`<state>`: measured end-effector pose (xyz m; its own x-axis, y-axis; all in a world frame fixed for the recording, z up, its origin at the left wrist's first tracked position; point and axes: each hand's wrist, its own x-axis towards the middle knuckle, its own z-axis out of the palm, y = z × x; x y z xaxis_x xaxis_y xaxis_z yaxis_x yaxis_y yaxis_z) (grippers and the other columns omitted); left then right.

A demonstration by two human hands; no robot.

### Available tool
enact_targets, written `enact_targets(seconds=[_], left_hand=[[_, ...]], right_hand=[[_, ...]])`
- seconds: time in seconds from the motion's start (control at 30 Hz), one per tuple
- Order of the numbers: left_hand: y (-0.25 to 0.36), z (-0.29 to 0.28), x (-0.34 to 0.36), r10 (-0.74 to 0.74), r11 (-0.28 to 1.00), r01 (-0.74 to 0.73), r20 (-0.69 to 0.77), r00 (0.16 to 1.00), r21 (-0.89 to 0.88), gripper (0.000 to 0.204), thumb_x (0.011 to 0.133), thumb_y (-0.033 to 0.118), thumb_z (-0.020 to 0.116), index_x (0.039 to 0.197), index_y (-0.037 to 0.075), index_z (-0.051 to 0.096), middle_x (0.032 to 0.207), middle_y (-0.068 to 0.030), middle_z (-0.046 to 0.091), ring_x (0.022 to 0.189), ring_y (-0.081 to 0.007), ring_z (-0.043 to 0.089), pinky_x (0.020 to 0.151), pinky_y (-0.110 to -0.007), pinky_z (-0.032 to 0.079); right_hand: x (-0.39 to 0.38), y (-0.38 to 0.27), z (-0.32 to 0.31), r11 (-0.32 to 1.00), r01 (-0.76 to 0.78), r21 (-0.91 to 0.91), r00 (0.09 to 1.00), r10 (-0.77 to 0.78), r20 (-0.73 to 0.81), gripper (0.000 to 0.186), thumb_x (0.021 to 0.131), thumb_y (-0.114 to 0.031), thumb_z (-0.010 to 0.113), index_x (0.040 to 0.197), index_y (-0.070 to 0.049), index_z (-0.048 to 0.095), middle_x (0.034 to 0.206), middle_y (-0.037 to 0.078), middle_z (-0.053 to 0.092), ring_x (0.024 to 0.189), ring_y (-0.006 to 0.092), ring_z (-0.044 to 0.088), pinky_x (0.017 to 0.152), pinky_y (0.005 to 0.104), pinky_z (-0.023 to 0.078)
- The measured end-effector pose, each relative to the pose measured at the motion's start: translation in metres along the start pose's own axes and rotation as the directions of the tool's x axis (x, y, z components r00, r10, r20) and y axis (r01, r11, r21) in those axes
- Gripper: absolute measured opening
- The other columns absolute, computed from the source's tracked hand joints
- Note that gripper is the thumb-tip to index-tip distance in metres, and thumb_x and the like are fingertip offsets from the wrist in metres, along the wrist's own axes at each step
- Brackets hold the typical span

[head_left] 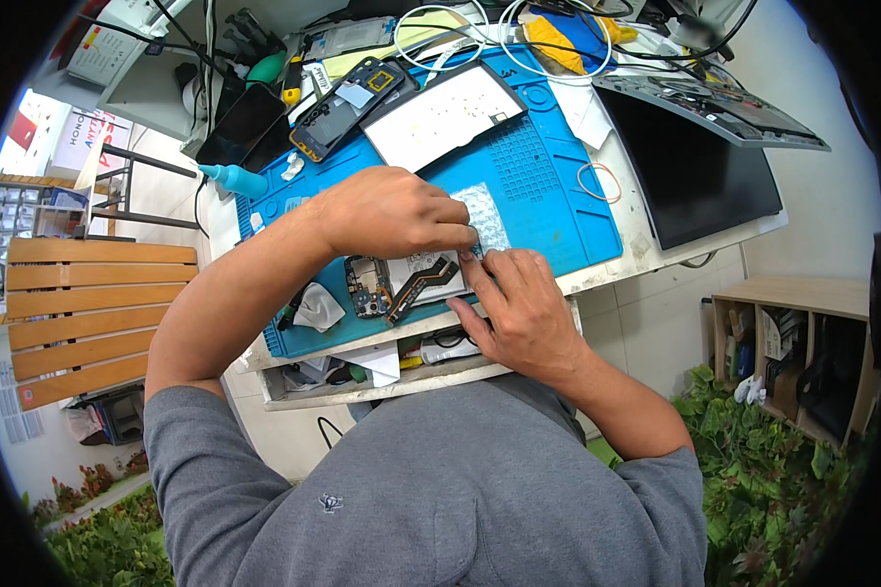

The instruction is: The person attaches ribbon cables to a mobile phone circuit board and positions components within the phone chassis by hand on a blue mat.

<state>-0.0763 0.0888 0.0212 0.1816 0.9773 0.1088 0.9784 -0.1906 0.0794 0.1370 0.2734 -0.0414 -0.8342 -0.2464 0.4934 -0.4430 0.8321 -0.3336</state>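
Note:
On the blue repair mat (pixel 558 205) lies an opened phone (pixel 367 286), its circuit board, pale battery and dark flex cable (pixel 416 292) exposed. My left hand (pixel 406 220) reaches over its upper right end, fingers pinched on something hidden. My right hand (pixel 519 318) grips the phone's right end, thumb low, index fingertip meeting my left fingers. A bubble-wrap piece (pixel 482 210) lies just beyond them, and a crumpled white cloth (pixel 315 308) lies left of the phone.
Behind are a white tray (pixel 440 112), phone housing (pixel 333 117), teal bottle (pixel 235 179) and cables. An open laptop-like device (pixel 695 176) stands at right, an orange slatted seat (pixel 98 293) at left, a cluttered drawer (pixel 313 386) below, wooden shelves (pixel 788 293) at lower right.

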Motion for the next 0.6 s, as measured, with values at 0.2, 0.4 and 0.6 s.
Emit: enact_targets(seconds=[0.2, 0.4, 0.6], left_hand=[[-0.006, 0.008, -0.006, 0.11, 0.993, -0.105, -0.1, 0.989, 0.055, 0.034, 0.095, 0.018, 0.078, 0.129, 0.014, 0.08, 0.112, 0.0002, 0.081, 0.085, -0.018, 0.081, 0.057, -0.033, 0.059], [-0.008, 0.012, -0.008, 0.127, 0.99, -0.12, -0.121, 0.984, 0.069, 0.035, 0.095, 0.018, 0.079, 0.131, 0.014, 0.08, 0.113, 0.0004, 0.082, 0.088, -0.0177, 0.083, 0.06, -0.032, 0.062], [-0.005, 0.013, -0.009, 0.081, 0.996, -0.075, -0.122, 0.989, 0.052, 0.033, 0.096, 0.018, 0.079, 0.128, 0.015, 0.08, 0.115, 0.0001, 0.084, 0.087, -0.018, 0.083, 0.061, -0.032, 0.063]], right_hand=[[0.001, 0.0, -0.001, 1.0, 0.001, 0.002, 1.0, -0.001, 0.005, 0.053, 0.097, -0.028, 0.088, 0.132, 0.01, 0.074, 0.112, 0.016, 0.065, 0.108, 0.0315, 0.064, 0.099, 0.0459, 0.054], [0.0, 0.0, -0.001, 1.0, 0.004, -0.004, 1.0, -0.004, -0.006, 0.053, 0.098, -0.028, 0.087, 0.13, 0.011, 0.075, 0.112, 0.017, 0.067, 0.109, 0.0315, 0.066, 0.1, 0.0461, 0.055], [-0.001, 0.002, 0.001, 1.0, 0.015, 0.016, 0.999, -0.014, -0.032, 0.053, 0.097, -0.027, 0.089, 0.13, 0.012, 0.076, 0.11, 0.017, 0.068, 0.108, 0.0315, 0.067, 0.099, 0.0452, 0.056]])
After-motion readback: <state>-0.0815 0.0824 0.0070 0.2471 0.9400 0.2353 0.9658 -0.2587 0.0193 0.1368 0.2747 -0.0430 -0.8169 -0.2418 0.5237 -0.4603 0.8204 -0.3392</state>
